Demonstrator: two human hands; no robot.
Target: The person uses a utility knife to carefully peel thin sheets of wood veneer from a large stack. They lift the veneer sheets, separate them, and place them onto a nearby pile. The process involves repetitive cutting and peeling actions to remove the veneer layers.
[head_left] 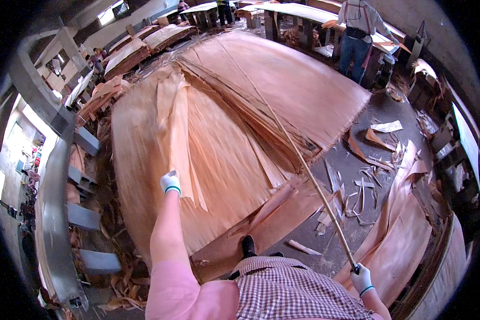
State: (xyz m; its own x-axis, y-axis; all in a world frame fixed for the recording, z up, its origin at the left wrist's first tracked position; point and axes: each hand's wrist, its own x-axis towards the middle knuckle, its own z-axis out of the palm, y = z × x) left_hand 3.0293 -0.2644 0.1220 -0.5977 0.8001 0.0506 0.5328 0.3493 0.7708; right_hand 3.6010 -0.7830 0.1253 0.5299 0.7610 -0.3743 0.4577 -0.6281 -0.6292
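Observation:
My left hand (170, 183), in a white glove with a green cuff, is closed on the near end of a loose, folded wood veneer sheet (178, 125). That sheet lies across a broad stack of tan veneer (138, 160). My right hand (361, 279), gloved the same way, grips the dark end of a long thin pole (290, 140) at lower right. The pole slants up and left across the stacks, its far tip over a second, pinker veneer stack (282, 69). Ragged veneer edges fill the gap between both stacks.
Torn veneer scraps (362, 197) litter the floor to the right, beside a heap of long veneer strips (400, 224). Grey blocks (98, 261) line a long bench (61, 224) at left. A person (357, 32) stands at a far table; others are farther back.

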